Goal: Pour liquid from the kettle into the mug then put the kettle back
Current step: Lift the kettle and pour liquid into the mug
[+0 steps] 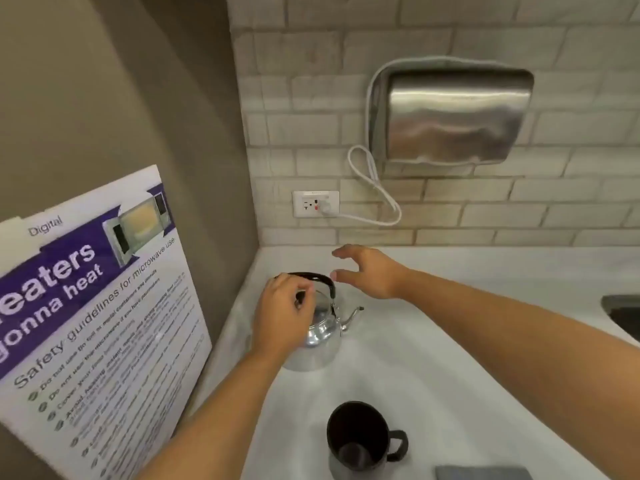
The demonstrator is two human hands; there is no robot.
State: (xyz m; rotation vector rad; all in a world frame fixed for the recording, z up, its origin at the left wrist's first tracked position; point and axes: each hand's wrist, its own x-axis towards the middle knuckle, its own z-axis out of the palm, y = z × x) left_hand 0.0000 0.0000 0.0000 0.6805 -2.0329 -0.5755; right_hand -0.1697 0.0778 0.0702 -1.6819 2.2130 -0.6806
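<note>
A shiny metal kettle (323, 329) with a black arched handle stands on the white counter (450, 341), its spout pointing right. My left hand (282, 313) lies over the kettle's top, fingers curled around the lid knob under the handle. My right hand (370, 271) hovers just right of the handle with fingers spread, touching nothing. A black mug (360, 436) stands upright nearer to me, handle to the right, and looks dark inside.
A microwave safety poster (97, 323) leans against the left wall. On the tiled back wall hang a steel dispenser (450, 116) and an outlet (316, 203) with a white cord. A sink edge (621, 313) shows at right. A grey cloth (485, 472) lies by the mug.
</note>
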